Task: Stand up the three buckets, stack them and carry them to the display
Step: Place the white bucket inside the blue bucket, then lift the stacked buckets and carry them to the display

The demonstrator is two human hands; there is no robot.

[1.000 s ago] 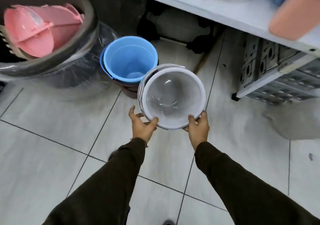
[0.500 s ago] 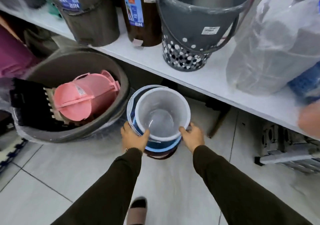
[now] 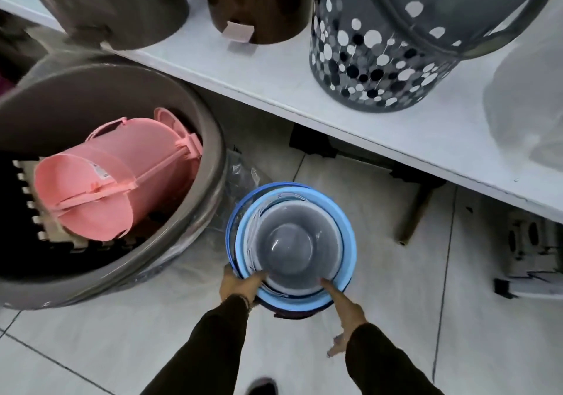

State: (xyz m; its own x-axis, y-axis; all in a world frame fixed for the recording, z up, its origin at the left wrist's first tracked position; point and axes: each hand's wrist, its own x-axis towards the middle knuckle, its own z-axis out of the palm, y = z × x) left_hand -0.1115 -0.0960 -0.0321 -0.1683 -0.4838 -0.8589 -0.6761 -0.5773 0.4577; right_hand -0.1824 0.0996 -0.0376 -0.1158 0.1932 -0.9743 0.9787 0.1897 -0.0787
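A white bucket (image 3: 300,250) sits nested inside a light blue bucket (image 3: 345,260), and a dark maroon bucket (image 3: 289,315) shows just below the blue rim. The stack stands upright on the tiled floor under the shelf edge. My left hand (image 3: 239,285) grips the stack's near-left rim, thumb over the blue and white edges. My right hand (image 3: 342,309) touches the near-right rim with its forefinger, the other fingers spread loose below.
A large grey tub (image 3: 195,187) with a pink bin (image 3: 112,178) in it stands to the left. A white shelf (image 3: 274,74) above carries brown bins and a dotted grey bucket (image 3: 377,68). A grey crate (image 3: 533,251) sits at the right. My shoe (image 3: 263,387) is below.
The white bucket went from held beside the blue one down into it, fully nested. My view came closer to the shelf. My right hand has loosened from the rim.
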